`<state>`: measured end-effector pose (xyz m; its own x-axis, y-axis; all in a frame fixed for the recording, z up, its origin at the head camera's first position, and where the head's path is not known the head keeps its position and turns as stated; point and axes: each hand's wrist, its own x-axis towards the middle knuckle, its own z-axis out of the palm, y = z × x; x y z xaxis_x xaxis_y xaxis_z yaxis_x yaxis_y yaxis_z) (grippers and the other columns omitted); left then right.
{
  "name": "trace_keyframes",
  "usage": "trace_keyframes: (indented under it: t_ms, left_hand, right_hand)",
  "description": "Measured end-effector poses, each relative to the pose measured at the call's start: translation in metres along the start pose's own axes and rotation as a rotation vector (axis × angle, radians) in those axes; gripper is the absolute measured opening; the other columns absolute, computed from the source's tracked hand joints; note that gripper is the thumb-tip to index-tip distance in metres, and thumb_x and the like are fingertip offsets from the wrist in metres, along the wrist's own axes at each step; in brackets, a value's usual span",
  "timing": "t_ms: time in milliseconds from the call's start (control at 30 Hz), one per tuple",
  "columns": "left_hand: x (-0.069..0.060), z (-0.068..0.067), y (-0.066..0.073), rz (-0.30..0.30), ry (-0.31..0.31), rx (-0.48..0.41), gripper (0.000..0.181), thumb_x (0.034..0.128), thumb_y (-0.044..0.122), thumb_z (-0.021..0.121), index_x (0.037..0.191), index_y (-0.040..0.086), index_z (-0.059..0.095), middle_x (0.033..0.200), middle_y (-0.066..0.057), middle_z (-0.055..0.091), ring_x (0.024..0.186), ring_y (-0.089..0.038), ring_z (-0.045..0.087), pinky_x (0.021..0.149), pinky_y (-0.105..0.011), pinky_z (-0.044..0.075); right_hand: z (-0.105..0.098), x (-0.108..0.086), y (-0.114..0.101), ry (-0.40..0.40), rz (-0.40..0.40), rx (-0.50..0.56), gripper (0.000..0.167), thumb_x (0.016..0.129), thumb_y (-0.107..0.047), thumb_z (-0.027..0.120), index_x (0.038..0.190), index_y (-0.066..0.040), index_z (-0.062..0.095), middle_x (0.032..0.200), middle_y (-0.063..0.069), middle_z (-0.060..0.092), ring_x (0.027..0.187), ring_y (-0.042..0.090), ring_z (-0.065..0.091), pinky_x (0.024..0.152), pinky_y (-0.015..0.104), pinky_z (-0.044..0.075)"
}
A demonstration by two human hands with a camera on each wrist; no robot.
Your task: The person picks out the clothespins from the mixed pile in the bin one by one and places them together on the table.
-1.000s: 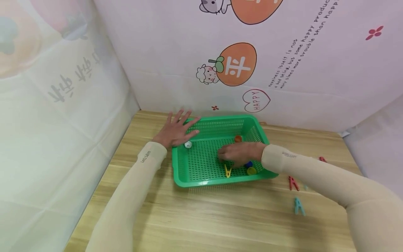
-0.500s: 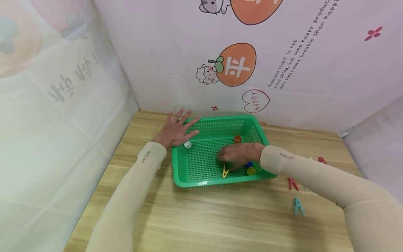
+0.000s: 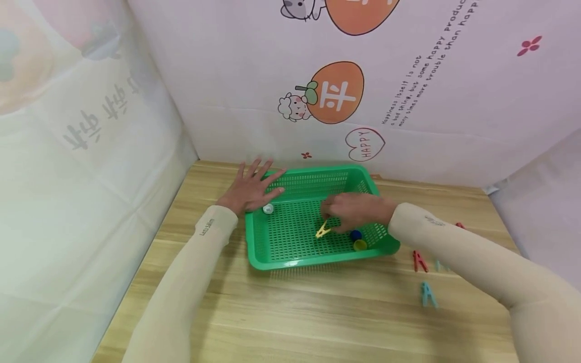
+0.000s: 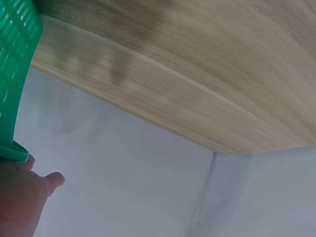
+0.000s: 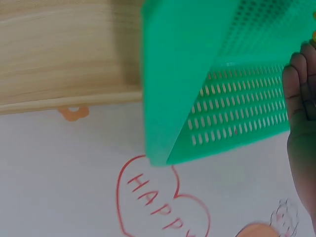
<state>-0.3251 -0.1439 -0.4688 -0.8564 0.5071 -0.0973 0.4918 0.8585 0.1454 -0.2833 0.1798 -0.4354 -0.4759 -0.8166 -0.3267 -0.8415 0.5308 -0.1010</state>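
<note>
A green plastic basket (image 3: 308, 261) with slotted walls stands on the wooden table. My right hand (image 3: 351, 209) is over its inside and pinches a yellow clothespin (image 3: 323, 230) that hangs tilted below the fingers. Fingers spread, my left hand (image 3: 249, 189) rests on the basket's far left corner. Beneath it, a white bottle cap (image 3: 268, 208) lies at the basket's left end. A blue cap (image 3: 356, 235) and a yellow cap (image 3: 360, 245) lie near the right front corner. In the right wrist view the curled fingers (image 5: 298, 74) show at the edge; the clothespin's jaws are not clear there.
Right of the basket lie a red clothespin (image 3: 419, 261) and a light blue clothespin (image 3: 428, 294) on the table (image 3: 290, 322). Another red piece (image 3: 460, 225) shows past the right sleeve, which partly covers more pins. A printed white cloth (image 3: 245, 101) hangs behind the table.
My right hand has lifted and shifted slightly away from me, raising the yellow clothespin off the basket's front area. The orange cap is now hidden behind that hand. My left hand stays put.
</note>
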Motion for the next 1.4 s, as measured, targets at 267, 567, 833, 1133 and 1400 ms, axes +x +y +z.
trace_keyframes:
  t_ms: [267, 567, 833, 1133, 1400]
  left_hand:
    - [0.000, -0.004, -0.001, -0.002, 0.005, 0.003, 0.073, 0.1108, 0.073, 0.021, 0.176, 0.041, 0.012, 0.186, -0.004, 0.001, 0.172, -0.037, -0.004, 0.135, -0.069, -0.004]
    - [-0.002, -0.001, -0.002, 0.009, 0.004, -0.010, 0.073, 0.1117, 0.071, 0.023, 0.176, 0.040, 0.013, 0.186, -0.005, 0.000, 0.172, -0.039, -0.002, 0.134, -0.071, -0.004]
    - [-0.003, 0.001, -0.002, 0.011, 0.002, -0.014, 0.074, 0.1111, 0.073, 0.023, 0.176, 0.040, 0.013, 0.186, -0.005, 0.000, 0.172, -0.039, -0.002, 0.135, -0.070, -0.004]
    - [-0.004, 0.001, 0.000, 0.011, -0.001, -0.042, 0.074, 0.1110, 0.072, 0.024, 0.176, 0.038, 0.015, 0.186, -0.003, -0.002, 0.172, -0.039, -0.002, 0.134, -0.069, -0.007]
    - [-0.003, 0.000, 0.000, 0.016, 0.006, -0.025, 0.073, 0.1118, 0.071, 0.025, 0.177, 0.037, 0.015, 0.186, -0.007, 0.003, 0.172, -0.040, -0.002, 0.134, -0.071, -0.005]
  right_hand:
    - [-0.017, -0.024, 0.005, 0.119, 0.048, 0.035, 0.027, 0.092, -0.025, 0.086, 0.112, -0.009, 0.076, 0.116, 0.005, 0.072, 0.105, 0.019, 0.072, 0.091, 0.039, 0.065]
    - [-0.022, -0.063, 0.016, 0.261, 0.066, 0.038, 0.026, 0.090, -0.019, 0.087, 0.110, -0.006, 0.078, 0.113, 0.007, 0.077, 0.103, 0.022, 0.073, 0.091, 0.044, 0.064]
    - [-0.022, -0.109, 0.020, 0.294, 0.251, 0.067, 0.023, 0.091, -0.022, 0.088, 0.105, -0.007, 0.078, 0.102, 0.004, 0.072, 0.090, 0.014, 0.065, 0.082, 0.038, 0.063]
    - [-0.007, -0.160, 0.025, 0.329, 0.415, 0.121, 0.025, 0.091, -0.027, 0.088, 0.104, -0.008, 0.078, 0.099, 0.000, 0.072, 0.090, 0.015, 0.067, 0.081, 0.040, 0.062]
    - [0.020, -0.204, 0.022, 0.381, 0.488, 0.143, 0.025, 0.093, -0.029, 0.087, 0.104, -0.009, 0.078, 0.100, 0.000, 0.075, 0.092, 0.014, 0.070, 0.080, 0.042, 0.063]
